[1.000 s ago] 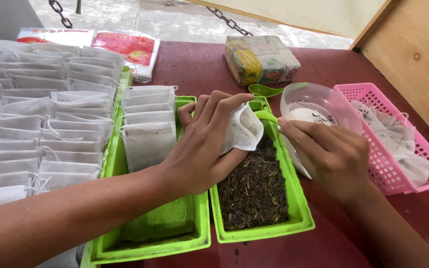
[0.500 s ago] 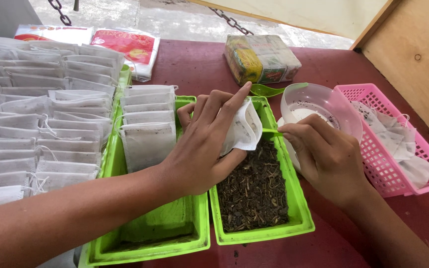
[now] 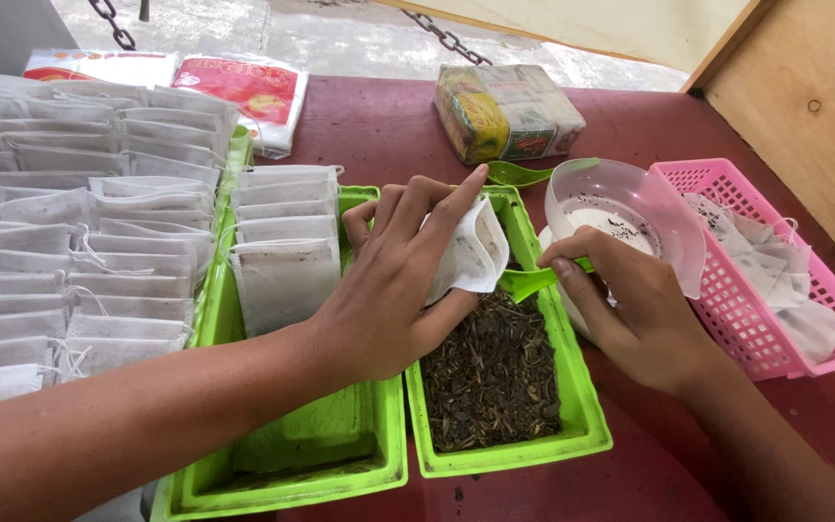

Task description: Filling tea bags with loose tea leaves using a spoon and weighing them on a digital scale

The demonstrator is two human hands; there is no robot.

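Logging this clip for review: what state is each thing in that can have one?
Left hand: holding the white paper filter bag open.
Right hand: gripping the small green plastic scoop, tipped toward the bag.
Right green plastic tray: holds loose dried tea.
Left green plastic tray: front bare, filled bags stacked at the back.
Clear plastic bowl: tilted, nearly empty.
Pink plastic basket: holds limp bags.

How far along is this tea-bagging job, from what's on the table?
Done: many filled white bags lie in rows at the left, with more stacked in the near green tray. In hand: the left hand holds an open bag over the tray of loose tea, while the right hand holds a green scoop at its mouth. Left: plenty of tea, and empty bags in the pink basket.
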